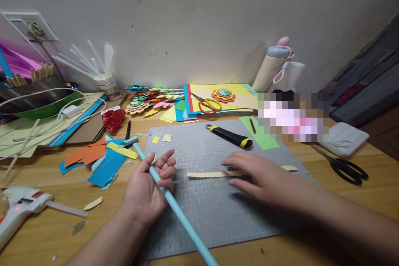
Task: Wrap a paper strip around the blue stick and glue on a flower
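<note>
A long light blue tube [187, 220], apparently rolled paper, lies slanted across the palm of my left hand [148, 187]. The thumb and curled fingers of that hand hold it, and a loose paper flap sticks out at its far end. My right hand [249, 170] is over a narrow cream paper strip [205, 175] on the grey cutting mat [187, 145]. Its fingers are apart and hold nothing; whether they touch the strip I cannot tell. Part of the strip is hidden under the hand. Beyond it lies a black and yellow utility knife [229, 136].
A glue gun [25, 205] lies at the left, near blue and orange paper scraps [106, 168]. Black scissors [346, 168] lie at the right. Layered paper flowers [140, 106], red-and-yellow-handled scissors [208, 104] and a bottle [271, 66] stand or lie along the wall.
</note>
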The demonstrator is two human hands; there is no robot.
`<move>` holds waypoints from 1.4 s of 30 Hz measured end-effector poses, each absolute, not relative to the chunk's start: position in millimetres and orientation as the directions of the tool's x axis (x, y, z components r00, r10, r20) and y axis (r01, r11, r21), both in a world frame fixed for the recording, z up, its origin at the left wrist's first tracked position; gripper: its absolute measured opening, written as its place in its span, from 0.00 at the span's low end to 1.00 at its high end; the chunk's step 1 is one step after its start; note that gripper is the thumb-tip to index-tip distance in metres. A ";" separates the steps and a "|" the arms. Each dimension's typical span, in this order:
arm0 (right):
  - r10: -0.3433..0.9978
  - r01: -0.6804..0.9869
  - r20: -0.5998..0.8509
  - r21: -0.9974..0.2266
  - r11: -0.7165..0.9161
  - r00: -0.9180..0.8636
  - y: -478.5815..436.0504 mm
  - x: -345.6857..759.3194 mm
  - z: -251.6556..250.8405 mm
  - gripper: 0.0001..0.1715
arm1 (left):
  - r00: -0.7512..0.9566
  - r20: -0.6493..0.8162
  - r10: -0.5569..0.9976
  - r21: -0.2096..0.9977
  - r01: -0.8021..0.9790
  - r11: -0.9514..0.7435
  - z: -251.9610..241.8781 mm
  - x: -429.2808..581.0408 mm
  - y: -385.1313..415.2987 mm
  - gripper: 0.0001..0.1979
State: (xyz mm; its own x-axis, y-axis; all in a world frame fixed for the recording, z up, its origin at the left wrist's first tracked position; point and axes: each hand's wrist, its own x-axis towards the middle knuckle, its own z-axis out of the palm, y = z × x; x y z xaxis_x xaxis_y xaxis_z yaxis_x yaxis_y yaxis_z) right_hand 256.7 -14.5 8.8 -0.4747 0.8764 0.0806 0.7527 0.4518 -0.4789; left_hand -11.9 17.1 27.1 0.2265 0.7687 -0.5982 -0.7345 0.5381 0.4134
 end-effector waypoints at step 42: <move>0.927 0.428 -0.197 -0.903 -0.046 -0.318 3.3 193.0 34.6 0.03 | 0.281 -0.431 0.857 0.691 -0.508 0.514 27.9 0.8 2.5 0.22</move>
State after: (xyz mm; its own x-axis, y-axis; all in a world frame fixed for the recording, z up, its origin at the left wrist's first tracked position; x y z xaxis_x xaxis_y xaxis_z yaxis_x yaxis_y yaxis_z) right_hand 193.0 3.3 34.6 -0.3175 0.9275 -0.1974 0.4276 -0.0457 -0.9028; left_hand 0.8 2.5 27.9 0.2809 0.8575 -0.4311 -0.5077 0.5139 0.6915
